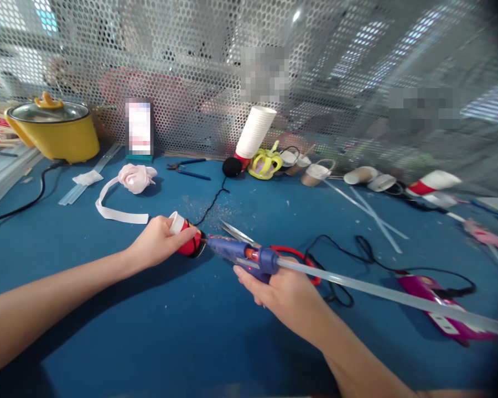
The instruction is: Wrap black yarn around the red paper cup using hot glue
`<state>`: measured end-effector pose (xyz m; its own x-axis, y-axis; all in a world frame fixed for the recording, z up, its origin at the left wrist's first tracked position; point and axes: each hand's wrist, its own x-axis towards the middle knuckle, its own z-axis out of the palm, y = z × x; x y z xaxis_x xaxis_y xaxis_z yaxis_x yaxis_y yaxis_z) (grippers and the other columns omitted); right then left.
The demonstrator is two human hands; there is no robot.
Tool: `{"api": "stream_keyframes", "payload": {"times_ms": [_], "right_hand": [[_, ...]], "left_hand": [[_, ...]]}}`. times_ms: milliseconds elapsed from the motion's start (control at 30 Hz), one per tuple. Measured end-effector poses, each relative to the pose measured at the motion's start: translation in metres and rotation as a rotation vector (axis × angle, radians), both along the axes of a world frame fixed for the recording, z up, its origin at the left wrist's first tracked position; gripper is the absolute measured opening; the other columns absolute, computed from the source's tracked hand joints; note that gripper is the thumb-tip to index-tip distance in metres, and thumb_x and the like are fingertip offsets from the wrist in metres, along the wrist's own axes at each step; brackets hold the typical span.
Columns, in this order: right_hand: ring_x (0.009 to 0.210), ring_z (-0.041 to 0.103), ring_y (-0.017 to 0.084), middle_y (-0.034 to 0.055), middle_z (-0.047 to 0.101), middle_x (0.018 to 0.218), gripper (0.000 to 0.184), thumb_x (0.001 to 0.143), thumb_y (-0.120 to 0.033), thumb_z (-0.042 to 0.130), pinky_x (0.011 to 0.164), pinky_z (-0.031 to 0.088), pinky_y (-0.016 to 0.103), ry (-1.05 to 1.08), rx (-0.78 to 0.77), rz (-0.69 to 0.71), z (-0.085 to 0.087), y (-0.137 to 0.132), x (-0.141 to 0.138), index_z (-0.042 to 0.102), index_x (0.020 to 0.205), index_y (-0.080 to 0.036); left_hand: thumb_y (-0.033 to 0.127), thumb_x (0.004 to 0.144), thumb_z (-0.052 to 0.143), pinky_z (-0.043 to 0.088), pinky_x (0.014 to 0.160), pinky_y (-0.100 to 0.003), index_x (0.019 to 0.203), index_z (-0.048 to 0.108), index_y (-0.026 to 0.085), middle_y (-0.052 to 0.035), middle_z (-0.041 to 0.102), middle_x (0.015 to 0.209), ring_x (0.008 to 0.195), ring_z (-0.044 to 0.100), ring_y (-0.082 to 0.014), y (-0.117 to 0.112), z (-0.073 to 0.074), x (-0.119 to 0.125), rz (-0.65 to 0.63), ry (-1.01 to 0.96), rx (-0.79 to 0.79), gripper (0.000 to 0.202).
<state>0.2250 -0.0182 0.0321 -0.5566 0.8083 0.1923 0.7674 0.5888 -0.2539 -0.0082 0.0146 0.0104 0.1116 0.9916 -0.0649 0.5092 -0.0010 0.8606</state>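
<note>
- The left hand (151, 243) grips a red and white paper cup (190, 250), thumb along its side; the cup lies tilted just above or on the tabletop (149, 337), which cannot be told.
- The cup looks light and thin-walled, likely to dent if squeezed; a loose hold near the white rim seems best, away from the dark end.
- Black yarn (211, 208) runs from the cup to a ball (232, 167) behind; it looks soft and limp, likely to snag.
- The glue gun (234, 249) has its nozzle at the cup's dark end; its body looks stiff, its tip probably hot, so the handle is the place to hold.
- The right hand (290, 287) is wrapped around that handle, fingers partly hidden.
- The long glue stick (340, 280) trails rightward, seemingly bendy and smooth.
</note>
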Motion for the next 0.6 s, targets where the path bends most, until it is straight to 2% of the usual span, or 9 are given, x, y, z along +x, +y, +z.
{"api": "stream_keyframes", "payload": {"times_ms": [100, 233, 400, 600], "right_hand": [[0.044, 0.052, 0.016, 0.0019, 0.057, 0.047, 0.034, 0.078, -0.011, 0.041, 0.046, 0.037, 0.026, -0.136, 0.145, 0.13, 0.002, -0.001, 0.001, 0.071, 0.087, -0.024], [0.042, 0.05, 0.013, 0.0044, 0.059, 0.053, 0.032, 0.082, -0.017, 0.04, 0.045, 0.039, 0.025, -0.15, 0.197, 0.128, 0.007, -0.005, -0.002, 0.072, 0.08, -0.021], [0.049, 0.054, 0.014, 0.0061, 0.062, 0.062, 0.03, 0.083, -0.03, 0.044, 0.049, 0.043, 0.025, -0.049, 0.101, -0.017, 0.011, -0.007, -0.009, 0.069, 0.07, -0.019], [0.048, 0.056, 0.016, 0.0023, 0.059, 0.052, 0.021, 0.077, -0.031, 0.051, 0.046, 0.042, 0.025, 0.11, -0.086, -0.107, 0.009, -0.005, -0.008, 0.066, 0.068, -0.021]], "left_hand": [[0.051, 0.071, 0.05, 0.02, 0.041, -0.021, 0.049, 0.047, 0.014, 0.0049, 0.032, 0.047, 0.047, 0.025, -0.0071, 0.0, -0.001, 0.0, 0.001, -0.023, 0.013, 0.043], [0.047, 0.07, 0.052, 0.023, 0.042, -0.021, 0.056, 0.058, 0.012, 0.0039, 0.04, 0.047, 0.046, 0.03, -0.0076, 0.0, -0.002, 0.0, 0.008, -0.075, 0.025, 0.039], [0.048, 0.071, 0.052, 0.022, 0.041, -0.022, 0.057, 0.06, 0.011, 0.0043, 0.039, 0.045, 0.045, 0.03, -0.0075, 0.0, -0.001, 0.001, 0.013, -0.06, 0.011, 0.04], [0.051, 0.072, 0.049, 0.021, 0.041, -0.022, 0.054, 0.055, 0.013, 0.0044, 0.036, 0.046, 0.045, 0.029, -0.0077, 0.0, -0.002, 0.0, 0.002, -0.03, 0.014, 0.043]]}}
